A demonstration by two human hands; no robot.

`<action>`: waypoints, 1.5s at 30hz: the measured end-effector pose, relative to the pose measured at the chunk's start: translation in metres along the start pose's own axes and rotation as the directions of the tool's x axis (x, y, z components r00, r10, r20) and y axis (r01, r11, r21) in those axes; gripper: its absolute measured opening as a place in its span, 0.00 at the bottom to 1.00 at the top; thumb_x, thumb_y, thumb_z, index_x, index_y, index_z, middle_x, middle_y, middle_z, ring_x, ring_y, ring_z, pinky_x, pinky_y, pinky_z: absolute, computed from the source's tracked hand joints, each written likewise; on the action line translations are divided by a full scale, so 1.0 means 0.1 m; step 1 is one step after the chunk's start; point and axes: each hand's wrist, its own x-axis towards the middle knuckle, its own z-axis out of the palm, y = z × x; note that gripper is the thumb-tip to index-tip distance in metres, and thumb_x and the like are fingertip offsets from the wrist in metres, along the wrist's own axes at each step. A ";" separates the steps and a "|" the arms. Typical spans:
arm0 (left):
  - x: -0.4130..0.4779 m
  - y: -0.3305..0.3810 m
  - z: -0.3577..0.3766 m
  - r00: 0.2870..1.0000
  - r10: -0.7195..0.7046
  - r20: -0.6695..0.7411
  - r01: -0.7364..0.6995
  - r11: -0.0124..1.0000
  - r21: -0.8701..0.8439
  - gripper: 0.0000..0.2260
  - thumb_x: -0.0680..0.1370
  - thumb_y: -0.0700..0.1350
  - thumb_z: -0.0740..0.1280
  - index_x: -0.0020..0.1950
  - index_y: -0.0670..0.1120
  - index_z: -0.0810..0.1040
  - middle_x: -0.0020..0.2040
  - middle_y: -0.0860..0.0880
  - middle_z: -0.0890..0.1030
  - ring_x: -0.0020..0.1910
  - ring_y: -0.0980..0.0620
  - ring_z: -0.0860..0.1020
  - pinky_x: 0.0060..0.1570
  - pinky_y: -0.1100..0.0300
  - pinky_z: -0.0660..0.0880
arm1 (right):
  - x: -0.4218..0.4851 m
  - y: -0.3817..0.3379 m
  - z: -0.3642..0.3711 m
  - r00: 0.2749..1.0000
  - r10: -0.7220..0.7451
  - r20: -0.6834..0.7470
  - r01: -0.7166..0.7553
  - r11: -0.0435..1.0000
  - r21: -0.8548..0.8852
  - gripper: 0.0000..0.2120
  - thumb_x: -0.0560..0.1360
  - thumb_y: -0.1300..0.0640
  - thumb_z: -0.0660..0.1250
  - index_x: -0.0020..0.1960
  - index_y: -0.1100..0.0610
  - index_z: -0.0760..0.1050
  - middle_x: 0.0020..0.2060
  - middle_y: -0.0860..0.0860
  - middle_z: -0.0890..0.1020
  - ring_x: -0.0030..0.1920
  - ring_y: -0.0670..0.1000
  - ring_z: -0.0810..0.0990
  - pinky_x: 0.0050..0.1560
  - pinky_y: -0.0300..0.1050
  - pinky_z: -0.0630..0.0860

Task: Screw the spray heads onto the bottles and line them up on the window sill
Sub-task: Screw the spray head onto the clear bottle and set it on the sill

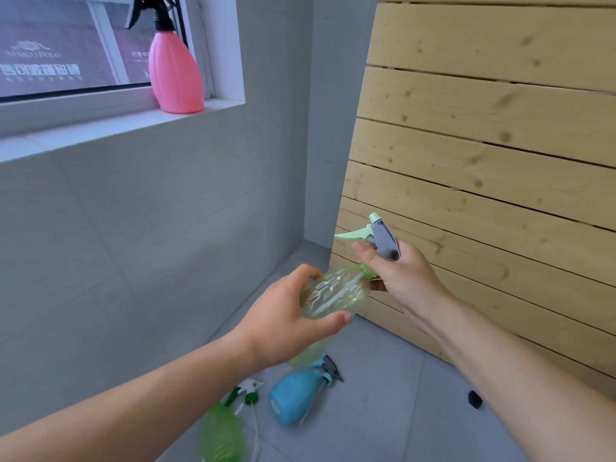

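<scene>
While both bare hands meet near the centre of the head view, the left hand [283, 323] wraps its fingers and thumb around the body of a pale green translucent bottle [333, 295], which is tilted with its neck toward 2 o'clock. The right hand [405, 275] closes around the neck collar and lower part of a mint-and-grey spray head [378, 235] seated at that neck; its trigger points toward 9 o'clock, and the dip tube shows inside the bottle.

At 11 o'clock a pink spray bottle [175, 76] with a black spray head [151, 11] stands upright on the white window sill [100, 128], near the sill's right end.

At 6 o'clock, on the grey tiled floor [383, 411], lie a blue spray bottle [295, 396] with its head fitted, a loose white-and-green spray head [245, 393] just beside it, and a blurred bright green bottle [221, 431] at the lower edge. A small black object [475, 399] lies at 5 o'clock. A slatted wooden panel [483, 145] fills the 3 o'clock side.
</scene>
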 end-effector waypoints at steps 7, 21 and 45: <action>0.00 0.01 -0.02 1.000 -0.010 0.003 0.010 0.999 -0.054 0.24 0.68 0.65 0.74 0.58 0.57 0.72 0.48 0.54 0.83 0.45 0.51 0.83 0.47 0.47 0.82 | -0.01 -0.03 -0.05 0.995 0.006 0.104 -0.015 0.997 0.082 0.07 0.75 0.60 0.71 0.51 0.54 0.76 0.45 0.51 0.79 0.44 0.49 0.81 0.49 0.51 0.80; 0.01 -0.01 -0.02 0.999 -0.049 0.021 0.050 0.998 -0.049 0.27 0.69 0.62 0.78 0.62 0.57 0.73 0.48 0.57 0.81 0.42 0.58 0.81 0.43 0.60 0.80 | 0.00 -0.02 0.01 0.998 0.027 0.060 -0.025 0.999 -0.038 0.09 0.75 0.51 0.71 0.52 0.55 0.78 0.41 0.50 0.79 0.40 0.49 0.81 0.45 0.50 0.82; -0.03 0.04 -0.11 0.956 -0.155 0.249 0.224 0.935 -0.275 0.34 0.65 0.70 0.69 0.59 0.46 0.79 0.48 0.45 0.84 0.43 0.55 0.79 0.59 0.49 0.79 | -0.01 -0.03 0.05 0.964 0.128 0.231 -0.197 0.931 0.308 0.07 0.77 0.63 0.67 0.55 0.59 0.76 0.46 0.55 0.86 0.41 0.51 0.86 0.41 0.44 0.81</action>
